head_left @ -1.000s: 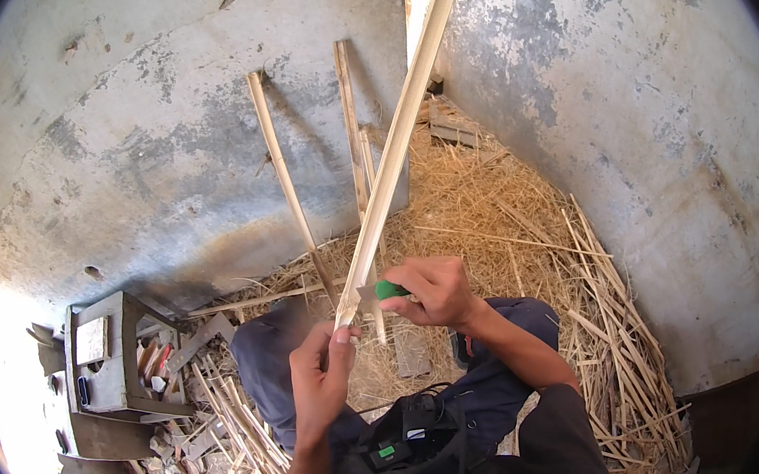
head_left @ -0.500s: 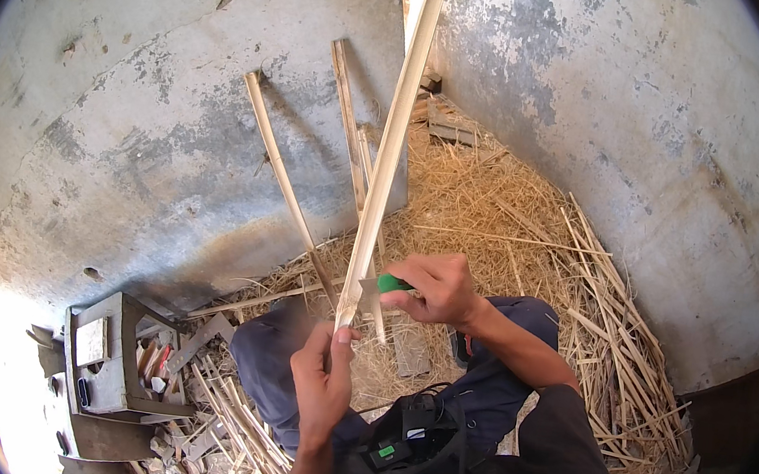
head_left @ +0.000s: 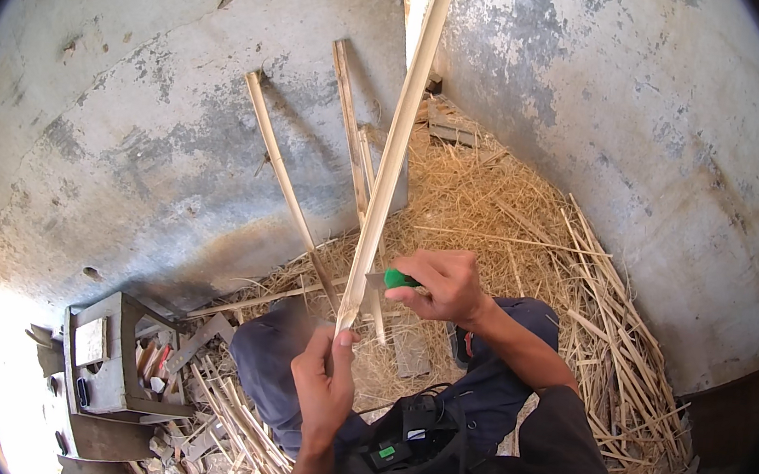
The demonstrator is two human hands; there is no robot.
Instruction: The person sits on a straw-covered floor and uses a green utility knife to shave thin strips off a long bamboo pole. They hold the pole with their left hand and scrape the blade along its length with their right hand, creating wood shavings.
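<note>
A long pale strip of split bamboo point(head_left: 395, 146) rises from my lap toward the top edge, leaning slightly right. Round its lower end my left hand point(head_left: 324, 375) is closed, the thumb on top. My right hand point(head_left: 439, 285) grips the green handle of a knife point(head_left: 401, 279). The knife's short blade points left and meets the strip's right edge, a little above my left hand. Most of the handle is hidden by my right fingers.
Two bamboo pieces point(head_left: 280, 166) lean against the left wall. Straw-coloured shavings point(head_left: 486, 193) cover the floor ahead, and thin strips point(head_left: 635, 356) are heaped at the right. A grey wooden stool point(head_left: 113, 352) lies at the lower left beside more split sticks point(head_left: 240, 421).
My right hand and the knife have shifted slightly right. The bamboo strip's upper end has tilted a little to the right, with my left hand still gripping the lower end.
</note>
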